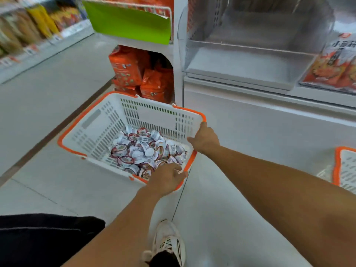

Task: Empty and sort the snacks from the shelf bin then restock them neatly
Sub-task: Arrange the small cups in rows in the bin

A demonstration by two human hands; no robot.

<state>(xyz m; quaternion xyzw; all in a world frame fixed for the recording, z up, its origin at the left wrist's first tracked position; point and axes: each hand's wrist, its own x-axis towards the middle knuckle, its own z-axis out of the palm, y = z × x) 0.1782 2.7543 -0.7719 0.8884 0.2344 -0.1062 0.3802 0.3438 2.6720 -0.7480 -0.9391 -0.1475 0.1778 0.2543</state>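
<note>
A white shopping basket (100,130) with an orange rim sits tilted on the shop floor, holding a heap of several small round snack cups (146,149) with red and white lids. My left hand (167,177) grips the basket's near orange rim at the corner. My right hand (204,138) holds the right side rim, fingers curled over the edge. Above right, a clear plastic shelf bin (240,60) on the white shelf unit stands empty.
Orange snack bags (134,74) fill a low shelf behind the basket, under a green card (127,22). A neighbouring bin holds orange packets (335,62). A second basket (346,168) shows at the right edge. Another shelf row (28,31) lines the left aisle. My shoe (167,245) is below.
</note>
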